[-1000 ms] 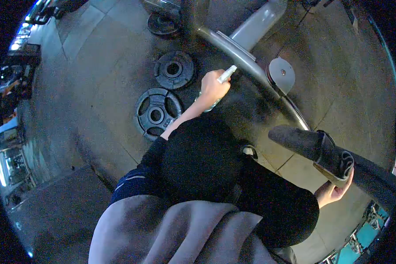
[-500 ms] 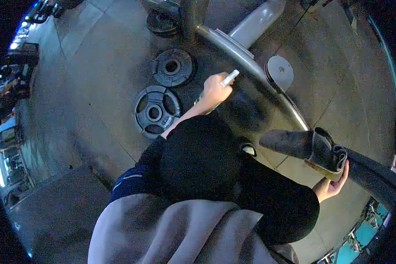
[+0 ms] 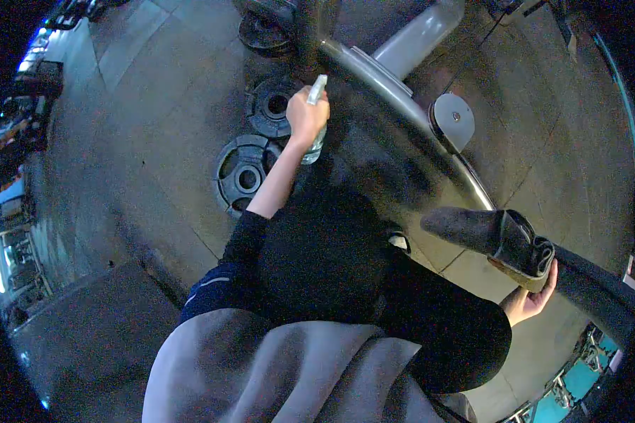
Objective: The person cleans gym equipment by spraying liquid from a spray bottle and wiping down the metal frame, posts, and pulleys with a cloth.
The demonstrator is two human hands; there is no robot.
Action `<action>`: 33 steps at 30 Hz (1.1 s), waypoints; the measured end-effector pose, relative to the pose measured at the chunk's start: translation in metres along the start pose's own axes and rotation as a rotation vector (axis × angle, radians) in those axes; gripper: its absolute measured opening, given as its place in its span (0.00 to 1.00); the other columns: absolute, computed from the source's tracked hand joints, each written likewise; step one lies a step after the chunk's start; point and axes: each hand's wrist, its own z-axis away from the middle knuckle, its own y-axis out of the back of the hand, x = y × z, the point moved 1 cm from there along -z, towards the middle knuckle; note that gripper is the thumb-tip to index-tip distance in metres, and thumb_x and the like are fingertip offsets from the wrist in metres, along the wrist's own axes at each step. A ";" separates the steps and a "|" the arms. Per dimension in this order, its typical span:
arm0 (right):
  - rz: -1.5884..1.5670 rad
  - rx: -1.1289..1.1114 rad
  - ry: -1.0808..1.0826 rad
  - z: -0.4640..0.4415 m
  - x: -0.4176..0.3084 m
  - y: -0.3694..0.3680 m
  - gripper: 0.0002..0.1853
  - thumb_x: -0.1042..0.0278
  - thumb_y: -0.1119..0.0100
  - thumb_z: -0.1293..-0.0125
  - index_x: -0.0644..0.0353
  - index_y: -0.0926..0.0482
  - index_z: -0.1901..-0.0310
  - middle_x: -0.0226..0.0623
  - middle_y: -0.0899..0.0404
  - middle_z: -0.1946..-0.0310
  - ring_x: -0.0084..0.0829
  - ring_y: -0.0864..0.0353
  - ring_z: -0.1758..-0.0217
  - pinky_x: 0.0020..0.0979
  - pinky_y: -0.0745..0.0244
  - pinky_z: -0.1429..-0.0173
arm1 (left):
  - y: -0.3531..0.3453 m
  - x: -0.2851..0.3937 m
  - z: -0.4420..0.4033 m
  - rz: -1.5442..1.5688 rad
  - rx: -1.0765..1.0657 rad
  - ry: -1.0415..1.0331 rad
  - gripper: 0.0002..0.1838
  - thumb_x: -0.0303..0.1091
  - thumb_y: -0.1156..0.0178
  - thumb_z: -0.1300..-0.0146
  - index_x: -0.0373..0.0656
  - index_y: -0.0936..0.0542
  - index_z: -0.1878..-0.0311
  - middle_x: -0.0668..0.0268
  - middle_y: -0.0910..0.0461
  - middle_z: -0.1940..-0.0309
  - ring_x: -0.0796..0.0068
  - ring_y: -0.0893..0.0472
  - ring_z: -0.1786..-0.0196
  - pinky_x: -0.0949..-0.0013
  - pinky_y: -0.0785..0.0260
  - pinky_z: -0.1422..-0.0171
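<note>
Matte, seamed floor [image 3: 162, 141] spreads through the dim gym under a smooth, curved metal frame [image 3: 395, 97] and round, slotted black plates [image 3: 234, 180]. The right hand [image 3: 530, 303], half curled, holds a folded, fuzzy dark cloth [image 3: 473, 231]; the left hand [image 3: 307, 118], clenched, grips a clear bottle [image 3: 314, 149] beside the plates' right edges.

Left forearm [image 3: 281, 180] bare, stretched forward, left grip [image 3: 305, 121] curled tight; right grip [image 3: 528, 304] out sideways, half-curled.

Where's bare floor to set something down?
Widest patch: floor left of the weight plates. Another: right of the silver disc. Crowded: around the left hand and spray bottle, with plates and metal frame close by.
</note>
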 end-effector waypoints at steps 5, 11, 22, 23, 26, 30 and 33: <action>0.020 -0.027 0.006 0.000 -0.010 -0.005 0.30 0.64 0.37 0.43 0.67 0.35 0.41 0.40 0.30 0.45 0.28 0.29 0.45 0.28 0.37 0.39 | 0.000 0.010 0.028 0.036 -0.232 0.103 0.09 0.34 0.44 0.54 0.43 0.19 0.71 0.50 0.21 0.73 0.50 0.21 0.65 0.56 0.30 0.59; -0.004 -0.022 -0.006 0.001 -0.013 -0.004 0.27 0.69 0.37 0.45 0.67 0.34 0.44 0.38 0.31 0.46 0.30 0.31 0.44 0.29 0.39 0.39 | -0.030 0.027 0.070 0.053 -0.402 -0.124 0.08 0.33 0.43 0.56 0.44 0.20 0.71 0.51 0.22 0.74 0.51 0.21 0.66 0.55 0.30 0.59; -0.003 -0.146 0.089 -0.007 -0.033 -0.032 0.24 0.69 0.34 0.49 0.62 0.33 0.52 0.34 0.30 0.53 0.27 0.32 0.49 0.27 0.41 0.41 | 0.000 0.032 0.085 0.304 -0.457 -0.401 0.18 0.31 0.42 0.60 0.46 0.22 0.60 0.60 0.23 0.71 0.60 0.22 0.69 0.64 0.31 0.63; -0.054 -0.178 0.093 -0.016 -0.028 -0.041 0.23 0.69 0.34 0.48 0.61 0.34 0.52 0.34 0.30 0.54 0.28 0.32 0.49 0.28 0.41 0.41 | 0.004 0.028 0.086 0.336 -0.316 -0.474 0.22 0.30 0.42 0.62 0.45 0.22 0.57 0.61 0.24 0.70 0.63 0.23 0.68 0.66 0.31 0.63; -0.189 -0.298 0.243 -0.053 -0.041 -0.094 0.21 0.69 0.39 0.47 0.60 0.38 0.54 0.52 0.34 0.45 0.41 0.33 0.43 0.37 0.43 0.36 | -0.003 -0.012 0.091 0.301 -0.220 -0.444 0.24 0.26 0.40 0.62 0.38 0.27 0.54 0.55 0.24 0.59 0.52 0.24 0.59 0.60 0.33 0.53; 0.099 -0.372 0.571 -0.068 -0.071 -0.192 0.25 0.78 0.45 0.48 0.61 0.34 0.46 0.51 0.38 0.41 0.44 0.40 0.36 0.39 0.46 0.33 | 0.015 -0.010 0.094 0.267 -0.170 -0.455 0.27 0.24 0.40 0.60 0.39 0.30 0.50 0.55 0.26 0.58 0.51 0.26 0.55 0.59 0.34 0.51; 0.306 -0.639 0.595 -0.053 -0.011 -0.276 0.39 0.69 0.36 0.51 0.50 0.44 0.36 0.54 0.49 0.35 0.51 0.46 0.33 0.44 0.46 0.33 | 0.013 -0.016 0.084 0.283 -0.200 -0.505 0.28 0.23 0.40 0.60 0.39 0.31 0.49 0.55 0.27 0.58 0.51 0.27 0.54 0.58 0.35 0.49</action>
